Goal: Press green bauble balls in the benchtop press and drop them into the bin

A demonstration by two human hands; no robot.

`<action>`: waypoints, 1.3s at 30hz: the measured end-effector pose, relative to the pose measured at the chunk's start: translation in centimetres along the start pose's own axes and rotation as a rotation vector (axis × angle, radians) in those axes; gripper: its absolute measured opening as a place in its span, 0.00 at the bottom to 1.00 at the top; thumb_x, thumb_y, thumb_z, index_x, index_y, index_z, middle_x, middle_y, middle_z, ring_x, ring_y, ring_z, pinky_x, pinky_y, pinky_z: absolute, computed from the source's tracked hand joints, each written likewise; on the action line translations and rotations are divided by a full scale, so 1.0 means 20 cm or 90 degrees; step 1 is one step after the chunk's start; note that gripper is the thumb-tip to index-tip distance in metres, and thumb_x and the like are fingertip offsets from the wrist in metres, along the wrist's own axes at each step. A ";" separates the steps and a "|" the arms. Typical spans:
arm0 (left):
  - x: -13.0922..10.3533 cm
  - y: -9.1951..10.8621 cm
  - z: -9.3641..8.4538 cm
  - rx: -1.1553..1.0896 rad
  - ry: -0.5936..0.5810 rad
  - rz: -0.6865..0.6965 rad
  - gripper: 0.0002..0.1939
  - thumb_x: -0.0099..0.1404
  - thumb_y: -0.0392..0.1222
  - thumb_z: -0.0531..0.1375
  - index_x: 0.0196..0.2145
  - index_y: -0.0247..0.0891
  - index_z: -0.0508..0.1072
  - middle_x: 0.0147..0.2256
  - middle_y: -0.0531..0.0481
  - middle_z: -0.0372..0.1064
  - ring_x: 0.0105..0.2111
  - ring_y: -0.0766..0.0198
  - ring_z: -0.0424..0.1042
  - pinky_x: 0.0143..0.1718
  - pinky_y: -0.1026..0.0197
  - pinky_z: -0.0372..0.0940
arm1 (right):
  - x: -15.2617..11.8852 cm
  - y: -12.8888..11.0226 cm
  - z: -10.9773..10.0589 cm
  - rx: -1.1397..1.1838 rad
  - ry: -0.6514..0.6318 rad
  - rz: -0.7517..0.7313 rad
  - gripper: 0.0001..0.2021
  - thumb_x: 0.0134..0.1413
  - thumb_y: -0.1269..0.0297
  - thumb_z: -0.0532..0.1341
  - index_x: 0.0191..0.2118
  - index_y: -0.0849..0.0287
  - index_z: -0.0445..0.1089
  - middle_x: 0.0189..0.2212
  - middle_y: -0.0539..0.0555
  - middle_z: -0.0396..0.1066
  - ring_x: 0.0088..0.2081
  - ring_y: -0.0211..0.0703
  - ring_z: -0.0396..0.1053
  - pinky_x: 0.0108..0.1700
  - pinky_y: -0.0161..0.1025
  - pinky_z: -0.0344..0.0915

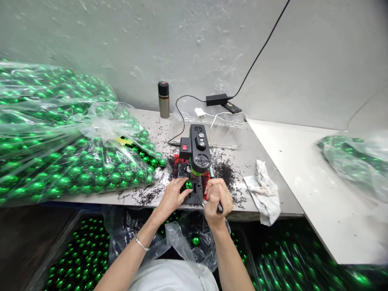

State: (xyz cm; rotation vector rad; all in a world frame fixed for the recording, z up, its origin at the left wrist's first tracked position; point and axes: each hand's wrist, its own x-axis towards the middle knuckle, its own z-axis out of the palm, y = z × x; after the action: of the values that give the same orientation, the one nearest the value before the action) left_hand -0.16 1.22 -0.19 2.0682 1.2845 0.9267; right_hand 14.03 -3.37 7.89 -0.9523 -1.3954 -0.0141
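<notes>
A small black press machine (201,149) with a red switch stands on the grey table. My left hand (174,194) holds a shiny green ball (188,184) between thumb and fingers, just above the machine's base plate (197,197) and below its head. On the machine's right side, my right hand (218,198) is wrapped round a black lever handle (220,207); the handle's end sticks out below the fist. Many small black pieces (222,173) lie scattered around the machine.
Clear bags of green balls (60,161) fill the left side. A crumpled white cloth (263,194) hangs over the table's front edge (281,204). Behind stand a bottle (163,101) and a power adapter (217,100). More green balls (81,250) lie below.
</notes>
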 end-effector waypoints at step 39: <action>0.01 -0.08 0.13 0.021 0.103 0.066 0.18 0.65 0.48 0.66 0.50 0.41 0.77 0.45 0.42 0.76 0.47 0.51 0.71 0.50 0.47 0.67 | -0.28 0.25 0.03 -0.014 0.026 -0.053 0.17 0.69 0.64 0.46 0.26 0.55 0.56 0.26 0.47 0.61 0.27 0.36 0.69 0.45 0.48 0.72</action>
State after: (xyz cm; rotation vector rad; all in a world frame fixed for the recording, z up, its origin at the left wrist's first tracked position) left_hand 1.02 1.82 -2.84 2.1385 1.2917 1.1458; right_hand 14.77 -2.65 0.49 -0.9059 -1.3996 -0.1108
